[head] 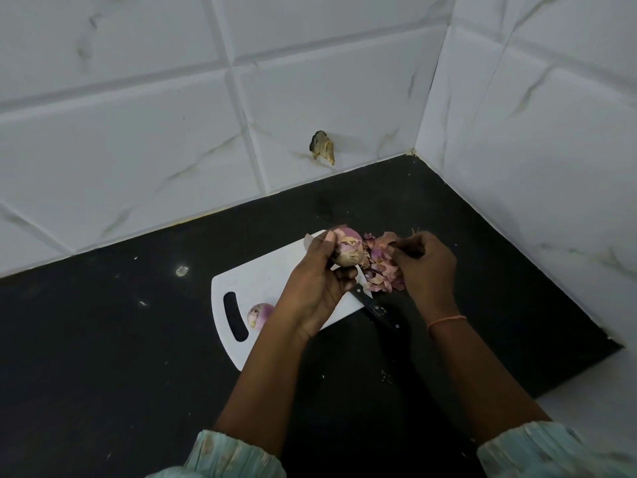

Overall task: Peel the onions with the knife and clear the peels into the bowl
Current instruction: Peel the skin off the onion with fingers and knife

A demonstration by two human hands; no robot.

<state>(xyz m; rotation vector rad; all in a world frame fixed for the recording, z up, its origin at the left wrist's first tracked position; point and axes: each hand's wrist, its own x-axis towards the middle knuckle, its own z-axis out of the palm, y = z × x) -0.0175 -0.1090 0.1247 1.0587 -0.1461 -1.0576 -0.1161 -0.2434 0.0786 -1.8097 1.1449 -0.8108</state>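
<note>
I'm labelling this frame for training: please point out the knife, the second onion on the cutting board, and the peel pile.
knife (377, 309): head view, on its black handle.
second onion (259, 314): head view, on its purple top.
peel pile (382, 270): head view, on its middle.

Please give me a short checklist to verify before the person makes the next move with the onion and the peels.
1. Onion secure in the left hand: ok, fingers curl around it.
2. Right hand on the peels: ok, it grips the pile beside the cutting board.
3. Knife safely placed: not ok, it lies under the hands with its handle off the board edge.
4. Bowl for the peels in reach: cannot tell, no bowl is in view.
5. Second onion stable: ok, it rests on the board near the handle slot.
</note>
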